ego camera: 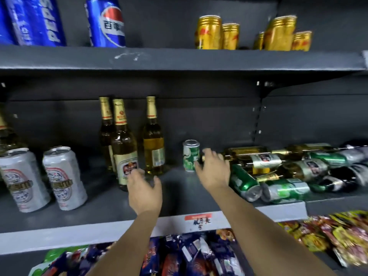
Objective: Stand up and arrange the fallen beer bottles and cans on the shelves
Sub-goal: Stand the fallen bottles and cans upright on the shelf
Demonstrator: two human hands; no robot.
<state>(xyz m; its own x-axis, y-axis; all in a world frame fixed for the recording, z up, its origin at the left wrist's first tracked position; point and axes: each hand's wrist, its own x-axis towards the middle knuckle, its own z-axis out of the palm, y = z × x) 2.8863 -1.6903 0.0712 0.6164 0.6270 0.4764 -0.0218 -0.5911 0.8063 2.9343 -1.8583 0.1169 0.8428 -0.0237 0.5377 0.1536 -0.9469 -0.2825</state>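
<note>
Both hands' grip open: left hand (144, 193) empty, right hand (214, 170) beside green can (190, 155).

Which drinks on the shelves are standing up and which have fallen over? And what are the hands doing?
Beer bottles: standing.
Silver cans: standing.
Small green can: standing.
Pile of bottles and cans: fallen.
Gold cans: standing.
Left hand: open, empty.
Right hand: open, beside the small green can.
</note>
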